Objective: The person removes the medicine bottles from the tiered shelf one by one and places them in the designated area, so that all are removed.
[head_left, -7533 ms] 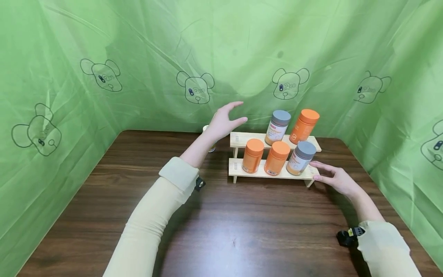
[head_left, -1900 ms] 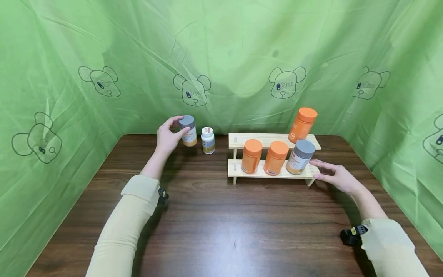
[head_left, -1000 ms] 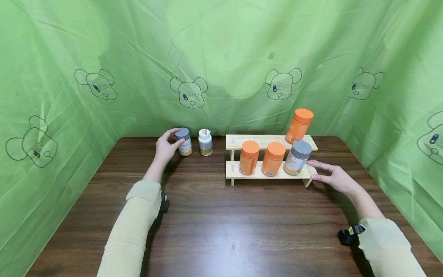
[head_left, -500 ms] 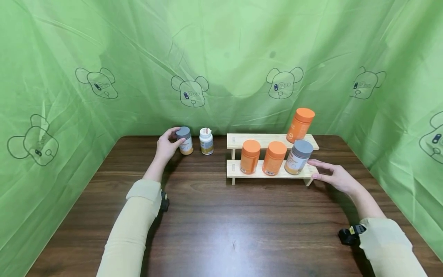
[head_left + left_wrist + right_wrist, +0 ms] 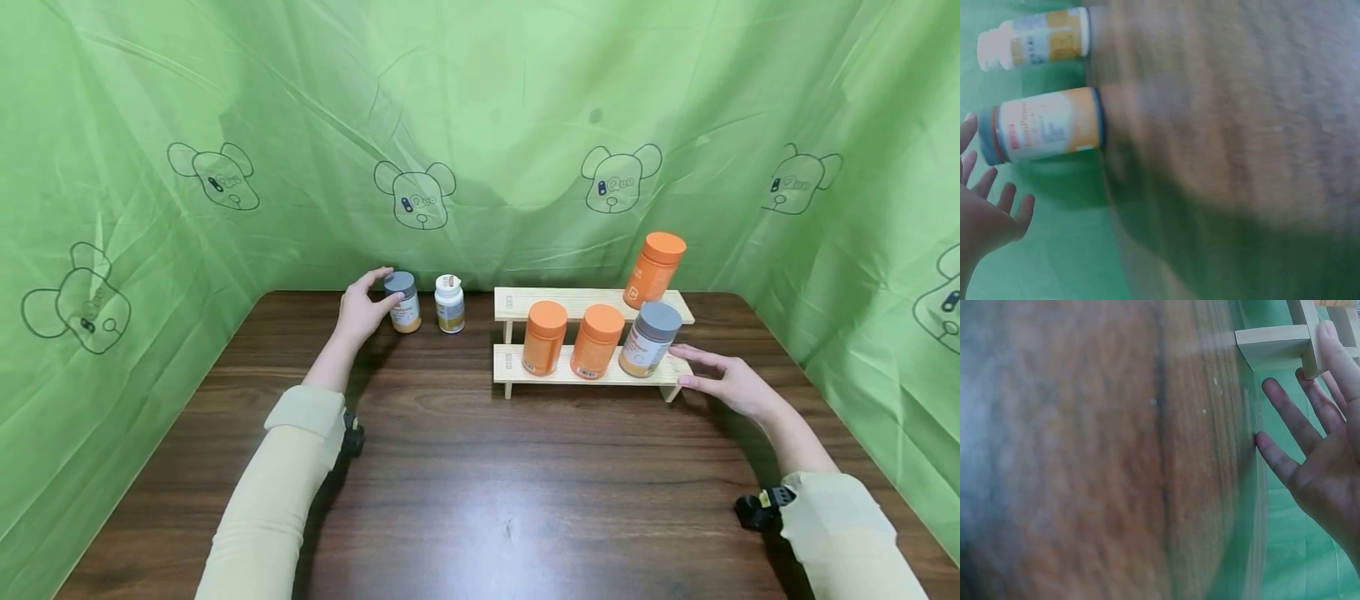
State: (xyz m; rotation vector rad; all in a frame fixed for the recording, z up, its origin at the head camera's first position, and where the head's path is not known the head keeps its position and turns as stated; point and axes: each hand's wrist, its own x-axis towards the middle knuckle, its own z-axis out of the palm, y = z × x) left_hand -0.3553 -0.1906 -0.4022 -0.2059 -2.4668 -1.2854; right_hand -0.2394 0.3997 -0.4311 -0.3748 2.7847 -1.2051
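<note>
My left hand (image 5: 362, 308) is at the back left of the table, its fingers spread beside the grey lid of an orange-and-white jar (image 5: 405, 310). In the left wrist view the jar (image 5: 1050, 124) stands on the table and the fingers lie apart around its lid, not wrapped round it. A small white bottle (image 5: 450, 304) stands just right of it. At the right end of a two-step wooden display rack (image 5: 540, 304), my right hand (image 5: 731, 385) pinches the lower board's end between thumb and fingers. In the right wrist view the lower fingers (image 5: 1288, 419) are stretched out.
On the lower step stand two orange jars (image 5: 545, 342) and a grey-lidded jar (image 5: 649, 342). One orange jar (image 5: 654, 271) is on the upper step's right end. A green curtain (image 5: 480, 125) encloses the dark wood table (image 5: 450, 467) at back and sides.
My left hand has carried the grey-lidded jar from the upper step to the table, left of the white bottle, and its fingers have just loosened from it. My right hand stays at the rack.
</note>
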